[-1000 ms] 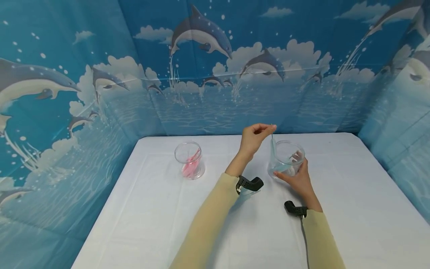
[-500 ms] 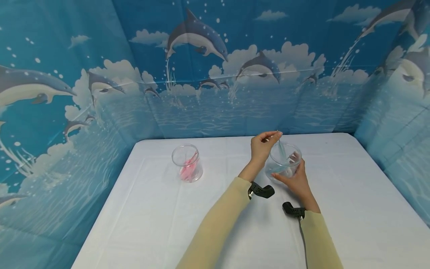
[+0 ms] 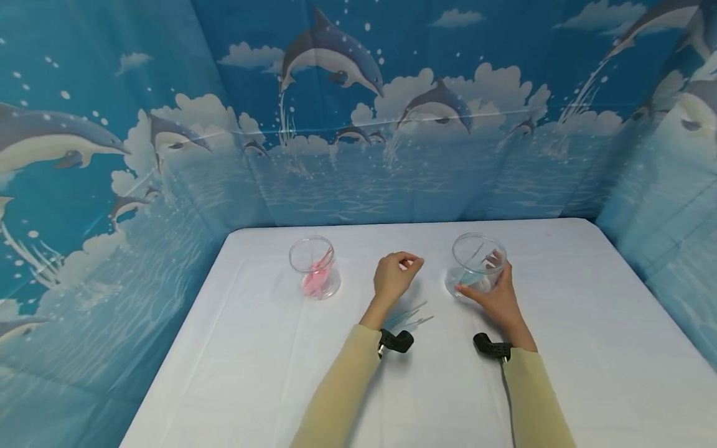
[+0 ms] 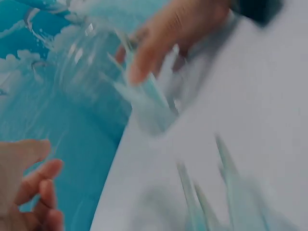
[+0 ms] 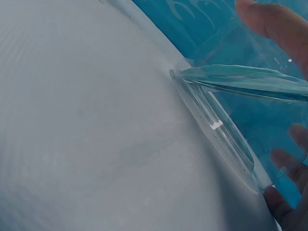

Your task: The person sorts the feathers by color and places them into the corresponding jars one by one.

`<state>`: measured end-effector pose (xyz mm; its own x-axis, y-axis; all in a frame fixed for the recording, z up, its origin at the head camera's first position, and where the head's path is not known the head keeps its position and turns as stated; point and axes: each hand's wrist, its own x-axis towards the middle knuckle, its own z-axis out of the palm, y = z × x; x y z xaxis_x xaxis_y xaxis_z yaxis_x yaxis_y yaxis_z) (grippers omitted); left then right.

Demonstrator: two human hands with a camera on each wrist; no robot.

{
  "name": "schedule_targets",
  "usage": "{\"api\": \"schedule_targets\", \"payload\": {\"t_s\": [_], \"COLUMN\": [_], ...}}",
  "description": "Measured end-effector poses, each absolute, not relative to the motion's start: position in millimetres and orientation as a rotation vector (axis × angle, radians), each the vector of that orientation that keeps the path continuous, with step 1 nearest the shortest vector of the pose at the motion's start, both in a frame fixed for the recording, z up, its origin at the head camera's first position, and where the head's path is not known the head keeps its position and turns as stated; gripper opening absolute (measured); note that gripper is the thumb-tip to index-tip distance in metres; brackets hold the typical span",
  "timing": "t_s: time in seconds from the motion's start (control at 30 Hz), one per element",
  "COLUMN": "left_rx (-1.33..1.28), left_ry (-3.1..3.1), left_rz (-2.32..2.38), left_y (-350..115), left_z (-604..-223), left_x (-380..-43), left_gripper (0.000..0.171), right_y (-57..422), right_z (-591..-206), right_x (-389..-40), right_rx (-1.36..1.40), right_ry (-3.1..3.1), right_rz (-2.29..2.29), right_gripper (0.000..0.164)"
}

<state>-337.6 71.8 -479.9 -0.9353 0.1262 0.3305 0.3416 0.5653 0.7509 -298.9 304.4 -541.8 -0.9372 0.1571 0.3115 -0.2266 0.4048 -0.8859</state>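
My right hand (image 3: 498,298) grips the side of a clear round jar (image 3: 462,270), thumb in front and fingers around the far side. Slim pale teal pieces (image 5: 240,83), translucent and pointed, lean inside that jar. My left hand (image 3: 396,277) hovers over the table to the jar's left, its fingers loosely bent with nothing visible between them. Below it, several more teal pieces (image 3: 409,318) lie on the cloth, partly hidden by the wrist. They appear blurred at the bottom of the left wrist view; their exact kind is unclear.
Another clear jar (image 3: 311,239), holding pink slender pieces (image 3: 318,278), stands at the back left. White cloth covers the table (image 3: 252,361). Behind and beside it hangs a blue dolphin-print curtain (image 3: 336,180). Each wrist wears a black camera (image 3: 396,341).
My left hand lowered a teal piece into the right jar, let it go, and came back left and down toward the loose pieces. My right hand keeps holding the jar in place.
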Motion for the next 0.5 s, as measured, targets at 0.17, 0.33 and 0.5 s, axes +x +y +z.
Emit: {"api": "schedule_targets", "payload": {"t_s": [0.17,0.33,0.5], "left_rx": [-0.201,-0.134,-0.213], "left_ry": [-2.804,-2.936,-3.015], "left_rz": [-0.997,-0.804,-0.629], "left_y": [34,17,21], "left_z": [-498,-507,-507], "left_x": [-327,-322,-318], "left_gripper": [0.044,0.045,0.041], "right_y": [304,307,306], "right_z": [-540,-540,-542], "right_x": [-300,-301,-300], "right_rx": [0.059,0.055,0.06], "right_ry": [-2.335,-2.343,-2.337], "right_rz": [1.548,1.53,1.544], "right_gripper": [0.114,0.113,0.113]}}
